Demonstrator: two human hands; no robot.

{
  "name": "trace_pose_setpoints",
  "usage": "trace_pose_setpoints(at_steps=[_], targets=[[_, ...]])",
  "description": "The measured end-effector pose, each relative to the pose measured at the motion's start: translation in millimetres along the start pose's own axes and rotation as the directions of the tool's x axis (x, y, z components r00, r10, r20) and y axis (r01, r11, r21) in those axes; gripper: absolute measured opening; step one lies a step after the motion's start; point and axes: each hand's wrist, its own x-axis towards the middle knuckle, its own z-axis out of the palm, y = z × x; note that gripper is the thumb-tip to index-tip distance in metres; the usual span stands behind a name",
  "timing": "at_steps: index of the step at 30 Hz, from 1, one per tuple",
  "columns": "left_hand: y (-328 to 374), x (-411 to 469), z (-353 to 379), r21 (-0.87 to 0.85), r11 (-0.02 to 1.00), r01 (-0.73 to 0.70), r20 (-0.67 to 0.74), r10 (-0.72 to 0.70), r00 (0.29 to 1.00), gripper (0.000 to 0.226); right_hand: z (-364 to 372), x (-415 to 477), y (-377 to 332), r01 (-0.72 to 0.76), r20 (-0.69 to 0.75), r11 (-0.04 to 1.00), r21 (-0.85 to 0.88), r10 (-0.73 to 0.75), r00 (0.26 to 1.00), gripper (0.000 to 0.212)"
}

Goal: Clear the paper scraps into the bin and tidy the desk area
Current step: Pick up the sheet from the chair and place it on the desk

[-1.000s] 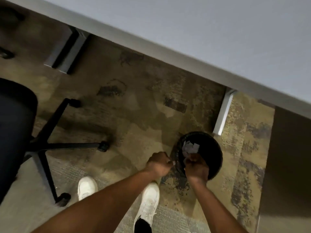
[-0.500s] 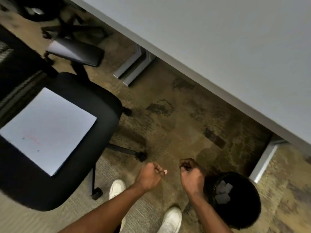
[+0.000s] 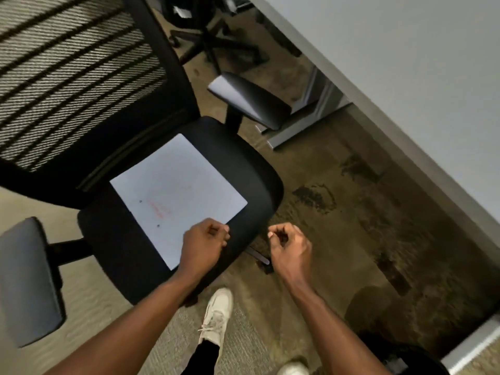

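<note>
A white sheet of paper [image 3: 176,193] with faint red marks lies flat on the black seat of an office chair [image 3: 254,182]. My left hand [image 3: 204,244] hovers over the sheet's near corner, fingers curled shut with nothing in them. My right hand [image 3: 290,246] is a loose fist to the right of the seat, above the carpet, also holding nothing. The round black bin [image 3: 416,359] sits at the bottom right, mostly hidden behind my right forearm, with a grey scrap [image 3: 396,364] just showing inside.
The grey desk top [image 3: 405,63] fills the upper right, its metal legs [image 3: 305,123] [image 3: 476,345] on patterned carpet. The chair's mesh back [image 3: 75,77] and two armrests [image 3: 249,98] [image 3: 29,280] crowd the left. A second chair base [image 3: 213,41] stands far back. My white shoes [image 3: 216,315] are below.
My view has swung left from the bin to the chair. Both hands left the bin, where scraps dropped in, and now hang closed over the chair seat's front edge.
</note>
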Motion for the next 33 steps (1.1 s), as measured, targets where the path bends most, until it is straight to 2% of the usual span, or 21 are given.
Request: trace_pose_setpoints(at_steps=[3, 6, 11, 15, 20, 24, 26, 28, 30, 33], targets=[[-10, 32, -39, -0.017, 0.998, 0.059, -0.269, -0.061, 0.961, 0.009, 22, 33, -34, 0.069, 0.072, 0.998, -0.012, -0.068, 0.995, 0.005], [-27, 63, -68, -0.033, 0.985, 0.169, -0.437, -0.166, 0.884, 0.028, 47, 63, -63, 0.13, 0.156, 0.99, -0.05, -0.121, 0.98, 0.01], [-45, 92, -92, -0.122, 0.905, 0.407, -0.484, -0.412, 0.772, 0.064, 84, 93, -97, 0.218, 0.267, 0.961, -0.168, -0.168, 0.949, 0.038], [-50, 101, -102, -0.266, 0.881, 0.393, -0.477, -0.474, 0.74, 0.068, 104, 105, -108, 0.212, 0.317, 0.953, -0.217, -0.137, 0.939, 0.052], [-55, 107, -118, -0.447, 0.823, 0.351, -0.435, -0.543, 0.719, 0.064, 119, 107, -116, 0.202, 0.308, 0.936, -0.289, -0.109, 0.945, 0.059], [-64, 109, -128, -0.461, 0.803, 0.377, -0.347, -0.554, 0.756, 0.023, 124, 109, -117, 0.089, 0.316, 0.952, -0.292, 0.009, 0.949, 0.073], [-67, 107, -130, -0.465, 0.8, 0.379, -0.3, -0.545, 0.783, 0.024, 119, 107, -116, 0.014, 0.339, 0.962, -0.271, 0.082, 0.937, 0.074], [-63, 101, -133, -0.489, 0.794, 0.36, -0.248, -0.522, 0.816, 0.017, 109, 99, -113, -0.039, 0.368, 0.972, -0.232, 0.124, 0.922, 0.06], [-53, 95, -134, -0.502, 0.797, 0.336, -0.191, -0.481, 0.855, 0.032, 96, 86, -110, -0.103, 0.383, 0.979, -0.175, 0.164, 0.909, 0.048], [-32, 77, -139, -0.498, 0.819, 0.284, -0.161, -0.41, 0.898, 0.011, 72, 68, -110, -0.226, 0.367, 0.973, -0.054, 0.23, 0.901, 0.039]])
